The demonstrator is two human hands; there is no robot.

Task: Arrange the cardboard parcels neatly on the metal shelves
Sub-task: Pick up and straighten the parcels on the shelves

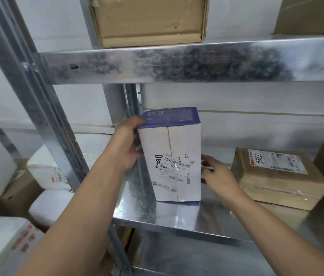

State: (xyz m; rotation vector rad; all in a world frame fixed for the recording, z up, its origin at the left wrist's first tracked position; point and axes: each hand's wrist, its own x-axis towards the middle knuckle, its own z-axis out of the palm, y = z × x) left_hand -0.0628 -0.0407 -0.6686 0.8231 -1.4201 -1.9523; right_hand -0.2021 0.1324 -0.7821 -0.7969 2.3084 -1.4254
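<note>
Metal shelving filling view, galvanised, mottled; white wall showing behind. Brown carton sitting on upper shelf, seemingly placed. Taped brown parcel lying flat toward right end of middle shelf. White-and-blue parcel standing upright near left front corner, probably being squared up. Left hand gripping its top left edge; right hand pressing fingertips against lower right side. White bags beyond left upright looking unsorted.

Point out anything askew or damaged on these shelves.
The white box, gripped by the left hand, stands on end, tilted leftward. The brown labelled parcel lies skewed to the shelf edge. The top carton has a crumpled lower flap.
</note>
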